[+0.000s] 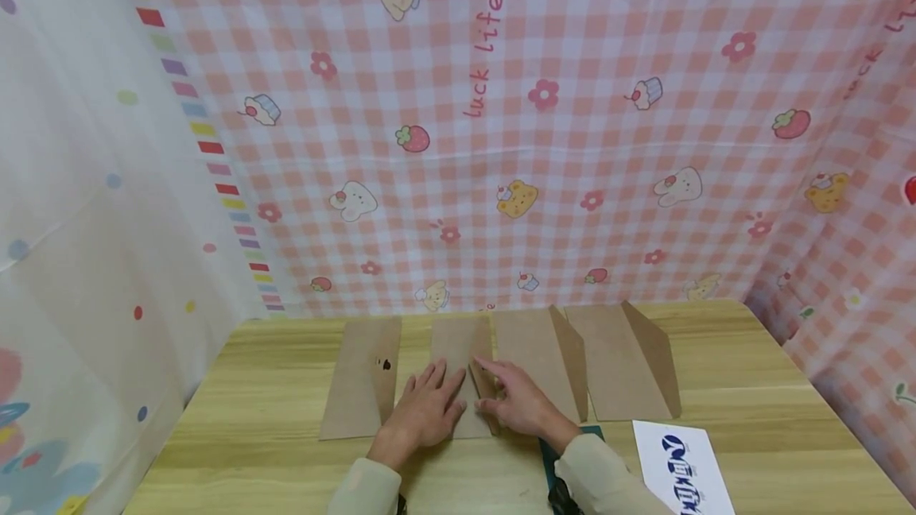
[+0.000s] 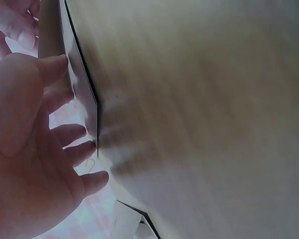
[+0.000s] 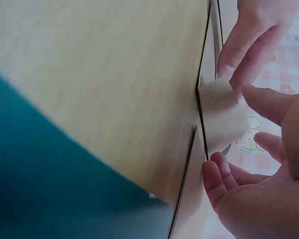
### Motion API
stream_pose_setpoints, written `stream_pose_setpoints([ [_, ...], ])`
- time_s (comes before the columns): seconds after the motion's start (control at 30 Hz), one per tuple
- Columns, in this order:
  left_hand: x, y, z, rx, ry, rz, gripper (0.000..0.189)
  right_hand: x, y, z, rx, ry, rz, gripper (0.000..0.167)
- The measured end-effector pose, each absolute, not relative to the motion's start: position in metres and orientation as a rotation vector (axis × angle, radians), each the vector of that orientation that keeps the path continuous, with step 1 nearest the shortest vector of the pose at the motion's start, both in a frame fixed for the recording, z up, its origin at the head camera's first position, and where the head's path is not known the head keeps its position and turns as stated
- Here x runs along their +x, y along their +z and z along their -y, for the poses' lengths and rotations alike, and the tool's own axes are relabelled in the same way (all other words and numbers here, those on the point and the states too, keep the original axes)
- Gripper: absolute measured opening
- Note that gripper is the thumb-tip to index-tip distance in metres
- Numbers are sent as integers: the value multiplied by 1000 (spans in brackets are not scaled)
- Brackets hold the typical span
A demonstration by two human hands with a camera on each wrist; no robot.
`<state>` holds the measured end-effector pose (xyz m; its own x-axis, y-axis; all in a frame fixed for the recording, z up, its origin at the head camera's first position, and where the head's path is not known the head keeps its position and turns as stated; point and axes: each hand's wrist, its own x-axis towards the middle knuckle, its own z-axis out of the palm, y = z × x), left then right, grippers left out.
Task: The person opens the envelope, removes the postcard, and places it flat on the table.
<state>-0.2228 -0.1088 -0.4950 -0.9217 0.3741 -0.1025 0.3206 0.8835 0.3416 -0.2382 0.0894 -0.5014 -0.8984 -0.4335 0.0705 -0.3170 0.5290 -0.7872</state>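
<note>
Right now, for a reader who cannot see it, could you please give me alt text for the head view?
A person's left hand rests on a brown envelope while the right hand touches its flap. It is second from left in a row of four on a wooden table, with a printed sheet at right and pink checked cloth behind.

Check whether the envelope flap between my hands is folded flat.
Not flat: in the right wrist view, the flap stands raised off the envelope.

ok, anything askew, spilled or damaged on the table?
Nothing spilled or damaged that I can see. The white printed sheet lies slightly crooked compared with the brown envelopes; minor. The teal item is partly hidden by the right sleeve; can't judge it.
</note>
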Motion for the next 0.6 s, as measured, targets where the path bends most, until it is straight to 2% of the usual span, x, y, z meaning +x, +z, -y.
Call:
stream_pose_setpoints([
  [0.6,-224,-491,109,509,418,-2838,53,-235,-503,-87,-643,-1304,-2657,63],
])
